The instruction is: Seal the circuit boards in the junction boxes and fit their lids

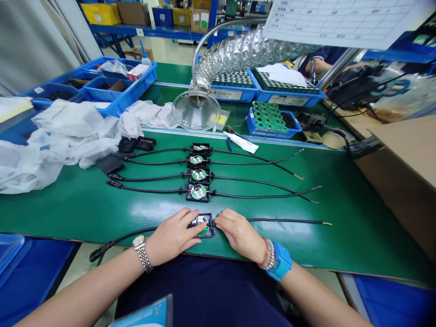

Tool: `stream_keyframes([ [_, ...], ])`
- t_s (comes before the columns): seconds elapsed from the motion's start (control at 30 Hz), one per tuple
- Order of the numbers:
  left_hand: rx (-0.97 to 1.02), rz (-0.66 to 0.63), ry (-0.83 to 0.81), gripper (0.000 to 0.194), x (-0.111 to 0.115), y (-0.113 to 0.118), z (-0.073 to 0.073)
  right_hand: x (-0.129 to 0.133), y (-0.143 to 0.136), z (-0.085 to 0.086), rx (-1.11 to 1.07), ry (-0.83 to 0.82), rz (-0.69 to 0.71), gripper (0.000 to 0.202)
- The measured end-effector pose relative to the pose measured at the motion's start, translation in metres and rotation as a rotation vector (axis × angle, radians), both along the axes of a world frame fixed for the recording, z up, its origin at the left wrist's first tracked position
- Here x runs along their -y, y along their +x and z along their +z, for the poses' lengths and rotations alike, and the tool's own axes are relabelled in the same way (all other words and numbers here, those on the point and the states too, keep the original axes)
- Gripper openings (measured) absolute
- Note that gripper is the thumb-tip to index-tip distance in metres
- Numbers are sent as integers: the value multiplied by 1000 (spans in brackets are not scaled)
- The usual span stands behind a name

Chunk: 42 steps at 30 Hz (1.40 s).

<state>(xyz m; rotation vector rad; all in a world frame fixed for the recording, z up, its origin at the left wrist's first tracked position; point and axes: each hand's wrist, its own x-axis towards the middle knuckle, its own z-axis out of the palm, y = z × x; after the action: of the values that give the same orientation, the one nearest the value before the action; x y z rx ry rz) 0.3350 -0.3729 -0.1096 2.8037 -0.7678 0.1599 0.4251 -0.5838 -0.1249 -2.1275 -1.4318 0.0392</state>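
Note:
A black housing (210,231) with a green circuit board inside lies near the front edge of the green table. My left hand (177,230) rests over its left side, fingers spread, fingertips on the board and the housing's rim. At the housing's right side my right hand (238,231) is closed, thumb and fingers pinched on the black cable (286,220) where it meets the housing. The cable runs right to bare coloured wire ends. Another cable (127,233) leaves the left side, passes under my left hand and ends in a black connector.
Several open housings (198,175) with boards and cables lie in a column beyond my hands. White wrapping (78,131) and blue bins (112,88) are at the left. An extraction hood (196,110) hangs behind. A cardboard box (402,181) stands at the right; a person's arm (322,65) shows behind.

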Motion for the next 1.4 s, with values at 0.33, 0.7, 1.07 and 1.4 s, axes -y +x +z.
stream_keyframes([
  [0.33, -70, -47, -63, 38, 20, -15, 13, 30, -15, 13, -82, -42, 15, 20],
  [0.7, -341, 330, -112, 13, -50, 64, 27, -21, 56, 12, 61, -154, -225, 15],
  [1.07, -633, 282, -689, 15, -33, 49, 56, 7, 53, 40, -34, 265, -161, 15],
  [1.4, 112, 110, 113, 23, -13, 55, 39, -4, 16, 67, 556, -29, -93, 28],
])
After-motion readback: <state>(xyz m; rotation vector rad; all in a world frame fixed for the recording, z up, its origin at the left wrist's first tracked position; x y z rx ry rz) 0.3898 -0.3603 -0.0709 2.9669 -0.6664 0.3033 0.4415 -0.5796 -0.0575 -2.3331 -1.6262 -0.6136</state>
